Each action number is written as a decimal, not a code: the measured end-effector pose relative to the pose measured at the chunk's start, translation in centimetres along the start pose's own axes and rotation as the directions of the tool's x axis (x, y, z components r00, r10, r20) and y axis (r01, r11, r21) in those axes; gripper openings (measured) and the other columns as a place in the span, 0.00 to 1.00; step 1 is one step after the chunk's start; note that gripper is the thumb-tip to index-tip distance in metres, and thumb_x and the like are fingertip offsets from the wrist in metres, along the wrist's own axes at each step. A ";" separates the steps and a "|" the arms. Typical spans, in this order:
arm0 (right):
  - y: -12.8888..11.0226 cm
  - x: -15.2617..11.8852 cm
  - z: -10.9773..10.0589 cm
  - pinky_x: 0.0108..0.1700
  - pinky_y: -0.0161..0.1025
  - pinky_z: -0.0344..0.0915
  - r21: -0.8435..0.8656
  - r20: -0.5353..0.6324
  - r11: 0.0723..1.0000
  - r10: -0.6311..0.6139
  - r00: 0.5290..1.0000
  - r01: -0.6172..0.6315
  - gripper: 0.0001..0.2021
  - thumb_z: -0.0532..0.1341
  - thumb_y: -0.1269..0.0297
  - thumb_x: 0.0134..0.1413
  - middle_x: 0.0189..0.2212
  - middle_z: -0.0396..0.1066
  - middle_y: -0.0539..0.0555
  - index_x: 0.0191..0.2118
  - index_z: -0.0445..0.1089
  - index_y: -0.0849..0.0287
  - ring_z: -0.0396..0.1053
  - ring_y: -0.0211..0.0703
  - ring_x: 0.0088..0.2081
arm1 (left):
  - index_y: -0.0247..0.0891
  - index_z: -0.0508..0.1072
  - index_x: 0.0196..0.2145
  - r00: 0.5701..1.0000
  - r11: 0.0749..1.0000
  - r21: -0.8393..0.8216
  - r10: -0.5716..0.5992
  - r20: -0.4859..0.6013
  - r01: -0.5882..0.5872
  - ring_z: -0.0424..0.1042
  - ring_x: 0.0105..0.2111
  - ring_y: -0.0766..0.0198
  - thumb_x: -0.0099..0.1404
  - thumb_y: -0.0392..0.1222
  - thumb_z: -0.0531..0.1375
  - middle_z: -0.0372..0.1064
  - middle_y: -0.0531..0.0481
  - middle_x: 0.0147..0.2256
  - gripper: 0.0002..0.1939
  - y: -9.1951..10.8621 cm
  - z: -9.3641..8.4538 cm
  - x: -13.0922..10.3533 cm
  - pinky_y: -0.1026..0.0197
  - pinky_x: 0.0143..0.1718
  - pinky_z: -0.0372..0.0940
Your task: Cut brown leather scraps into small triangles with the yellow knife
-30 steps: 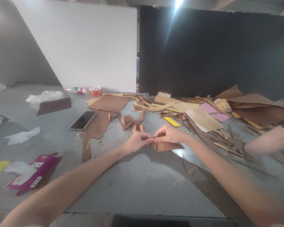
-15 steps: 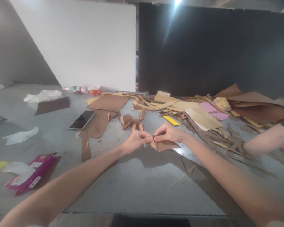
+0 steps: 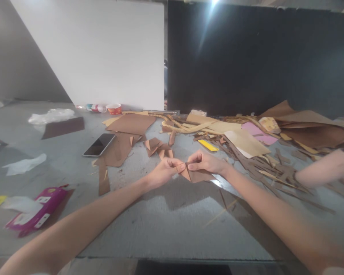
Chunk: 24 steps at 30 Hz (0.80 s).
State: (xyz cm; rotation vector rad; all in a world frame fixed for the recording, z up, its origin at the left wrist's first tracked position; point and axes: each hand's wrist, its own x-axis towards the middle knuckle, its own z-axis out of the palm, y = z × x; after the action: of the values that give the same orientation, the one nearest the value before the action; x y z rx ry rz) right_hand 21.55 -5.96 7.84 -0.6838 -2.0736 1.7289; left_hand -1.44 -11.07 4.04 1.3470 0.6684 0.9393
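Observation:
Between my two hands is a folded piece of brown paper [image 3: 200,175], with a crease running down it and a pointed end to the right. My left hand [image 3: 166,170] pinches its upper left part between thumb and fingers. Close beside it, my right hand [image 3: 205,162] pinches the top edge, thumb in front. Fingers cover the upper part of the fold. Just beyond my left hand lie several folded brown paper pieces [image 3: 154,147]. A yellow cutter [image 3: 208,145] rests on the table behind my right hand.
Left of the folded pieces are brown sheets [image 3: 119,149] and a phone [image 3: 99,145]. A pink wipes pack [image 3: 43,214] lies at the near left. Paper strips [image 3: 258,168] spread over the right side, where another person's arm [image 3: 323,168] reaches in. A red cup [image 3: 114,109] stands behind.
My hands stay almost in place, both still pinching the brown paper. The fingers and the paper's right end have shifted very slightly.

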 end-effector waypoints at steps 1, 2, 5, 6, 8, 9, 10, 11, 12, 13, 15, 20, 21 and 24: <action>0.1 0.0 0.1 0.29 0.33 0.53 0.017 -0.006 1.000 -0.001 1.000 0.002 0.23 0.75 0.43 0.55 0.24 0.68 0.47 0.31 0.77 0.62 0.60 0.34 0.26 | 0.36 0.74 0.24 1.000 1.000 -0.008 -0.004 0.002 0.004 0.58 0.27 0.68 0.60 0.67 0.73 0.62 0.55 0.24 0.30 0.1 0.1 -0.1 0.63 0.32 0.53; 0.2 0.0 0.3 0.28 0.32 0.53 0.033 -0.013 0.999 -0.003 1.000 0.004 0.23 0.75 0.43 0.55 0.23 0.67 0.46 0.31 0.77 0.62 0.60 0.34 0.26 | 0.36 0.74 0.24 1.000 1.000 -0.013 -0.006 0.002 0.006 0.59 0.27 0.68 0.60 0.67 0.74 0.63 0.54 0.24 0.30 0.2 0.2 -0.1 0.63 0.32 0.53; 0.6 -0.1 0.6 0.27 0.32 0.52 0.063 -0.037 0.998 -0.006 0.999 0.009 0.24 0.75 0.42 0.55 0.22 0.66 0.46 0.29 0.75 0.61 0.60 0.34 0.25 | 0.36 0.74 0.24 1.000 1.000 -0.019 -0.009 -0.005 0.009 0.59 0.27 0.68 0.60 0.67 0.74 0.63 0.54 0.24 0.30 0.4 0.3 -0.2 0.63 0.31 0.53; 0.7 -0.1 0.6 0.27 0.32 0.52 0.064 -0.039 0.998 -0.006 0.999 0.009 0.24 0.75 0.42 0.55 0.22 0.66 0.46 0.29 0.75 0.61 0.60 0.34 0.25 | 0.36 0.74 0.24 1.000 1.000 -0.016 -0.011 -0.006 0.011 0.58 0.27 0.68 0.60 0.67 0.74 0.63 0.54 0.24 0.30 0.4 0.3 -0.2 0.63 0.31 0.53; 0.8 -0.1 0.6 0.26 0.32 0.52 0.061 -0.028 0.998 -0.007 1.000 0.009 0.24 0.75 0.43 0.55 0.22 0.67 0.46 0.29 0.75 0.62 0.61 0.34 0.25 | 0.36 0.74 0.24 1.000 1.000 -0.008 -0.014 0.008 0.014 0.58 0.27 0.68 0.59 0.67 0.74 0.63 0.54 0.24 0.30 0.4 0.2 -0.2 0.63 0.31 0.53; 0.8 -0.1 0.6 0.27 0.32 0.53 0.059 -0.018 0.998 -0.008 1.000 0.009 0.23 0.75 0.43 0.55 0.22 0.67 0.46 0.30 0.76 0.62 0.62 0.34 0.25 | 0.36 0.74 0.24 1.000 1.000 -0.004 -0.014 0.024 0.014 0.58 0.27 0.68 0.59 0.66 0.74 0.62 0.54 0.24 0.30 0.3 0.1 -0.2 0.63 0.31 0.53; 0.9 -0.1 0.6 0.27 0.32 0.53 0.060 -0.006 0.998 -0.010 1.000 0.011 0.23 0.75 0.44 0.55 0.23 0.68 0.47 0.30 0.76 0.62 0.62 0.34 0.25 | 0.36 0.74 0.24 0.999 1.000 -0.002 -0.013 0.044 0.013 0.58 0.27 0.68 0.60 0.66 0.74 0.62 0.54 0.24 0.29 0.3 0.0 -0.2 0.63 0.31 0.53; 0.9 -0.1 0.6 0.27 0.32 0.54 0.064 0.001 0.998 -0.015 1.000 0.014 0.23 0.76 0.44 0.55 0.23 0.68 0.47 0.30 0.76 0.62 0.62 0.34 0.25 | 0.36 0.74 0.24 0.998 1.000 -0.004 -0.009 0.063 0.009 0.59 0.27 0.68 0.61 0.65 0.74 0.62 0.54 0.24 0.29 0.2 -0.1 -0.2 0.63 0.31 0.53; 0.9 -0.1 0.6 0.27 0.31 0.54 0.070 0.002 0.997 -0.020 1.000 0.020 0.23 0.76 0.45 0.54 0.23 0.68 0.47 0.30 0.76 0.62 0.62 0.34 0.25 | 0.35 0.74 0.24 0.997 1.000 -0.008 -0.004 0.078 0.005 0.59 0.27 0.68 0.62 0.64 0.73 0.62 0.54 0.25 0.29 0.1 -0.2 -0.2 0.63 0.31 0.53; 0.9 -0.1 0.6 0.27 0.31 0.53 0.079 -0.001 0.997 -0.023 1.000 0.023 0.23 0.76 0.45 0.54 0.23 0.68 0.47 0.29 0.76 0.62 0.61 0.33 0.25 | 0.35 0.74 0.25 0.996 1.000 -0.013 0.001 0.086 0.001 0.59 0.27 0.68 0.63 0.64 0.73 0.62 0.54 0.25 0.28 0.0 -0.3 -0.1 0.63 0.31 0.53; 0.9 -0.1 0.7 0.26 0.31 0.52 0.106 -0.019 0.994 -0.024 1.000 0.026 0.23 0.76 0.45 0.53 0.22 0.67 0.46 0.28 0.75 0.62 0.60 0.33 0.24 | 0.35 0.74 0.25 0.996 1.000 -0.025 0.006 0.087 -0.004 0.59 0.28 0.68 0.64 0.63 0.73 0.61 0.54 0.25 0.28 -0.1 -0.4 -0.1 0.63 0.31 0.53; 0.9 -0.1 1.2 0.25 0.31 0.52 0.165 -0.052 0.986 -0.017 0.999 0.026 0.24 0.77 0.45 0.51 0.21 0.66 0.46 0.27 0.73 0.61 0.60 0.33 0.23 | 0.36 0.73 0.25 0.998 0.998 -0.056 -0.005 0.060 0.008 0.58 0.28 0.68 0.62 0.64 0.74 0.60 0.55 0.25 0.28 -0.1 -0.1 -0.2 0.63 0.31 0.53; 1.0 0.0 1.3 0.25 0.31 0.52 0.176 -0.053 0.984 -0.018 0.998 0.027 0.24 0.77 0.45 0.51 0.21 0.66 0.46 0.27 0.73 0.61 0.60 0.33 0.23 | 0.36 0.73 0.25 0.998 0.998 -0.067 -0.007 0.056 0.010 0.57 0.27 0.68 0.61 0.64 0.74 0.60 0.55 0.25 0.28 0.0 0.0 -0.2 0.63 0.31 0.53; 1.1 -0.1 1.5 0.25 0.31 0.52 0.210 -0.060 0.977 -0.010 0.998 0.022 0.25 0.78 0.44 0.49 0.20 0.66 0.46 0.26 0.73 0.61 0.61 0.33 0.23 | 0.36 0.72 0.24 0.998 0.995 -0.101 -0.003 0.062 0.010 0.57 0.27 0.68 0.63 0.62 0.74 0.59 0.55 0.24 0.28 0.1 0.3 -0.3 0.62 0.31 0.53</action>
State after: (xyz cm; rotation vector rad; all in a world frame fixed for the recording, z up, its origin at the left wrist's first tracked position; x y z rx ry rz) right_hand 20.90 -7.11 6.51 -0.6426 -1.8184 1.8623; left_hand -1.33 -11.53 4.17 1.2777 0.5703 0.9112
